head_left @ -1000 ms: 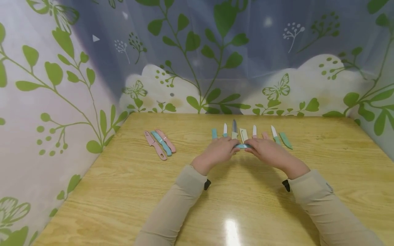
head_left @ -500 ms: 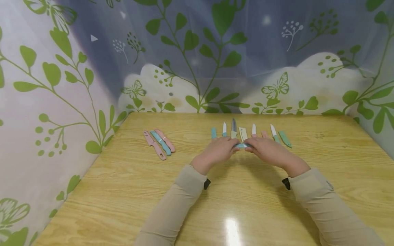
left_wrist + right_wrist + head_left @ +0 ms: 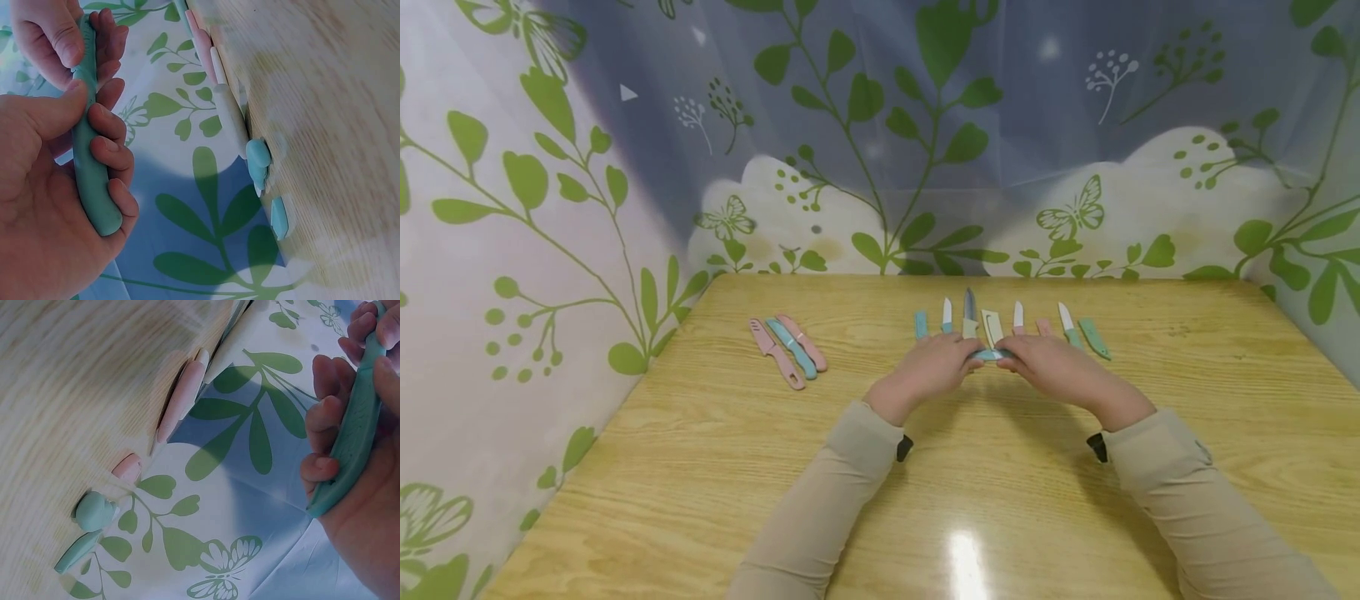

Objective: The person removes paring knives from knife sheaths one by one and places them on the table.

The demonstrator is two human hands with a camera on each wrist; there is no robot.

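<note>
Both hands hold a sheathed blue-green knife [image 3: 991, 355] level in front of the row of knives. In the left wrist view, the fingers of my left hand [image 3: 37, 169] curl round its smooth handle [image 3: 95, 181], thumb along the top. My right hand [image 3: 369, 469] grips the sheath end [image 3: 353, 450], seen in the right wrist view. No bare blade shows between the two hands. Behind them lie a blue sheath [image 3: 921, 324], a blue knife [image 3: 947, 313], a large grey-bladed knife [image 3: 970, 310] and a cream sheath [image 3: 992, 327].
Further right lie a pink knife [image 3: 1018, 317], a pink sheath [image 3: 1044, 327], a green knife [image 3: 1068, 323] and a green sheath [image 3: 1095, 339]. At left, a pink knife [image 3: 781, 360], a blue knife [image 3: 793, 348] and another pink knife [image 3: 806, 343] lie together on the wooden table [image 3: 700, 467].
</note>
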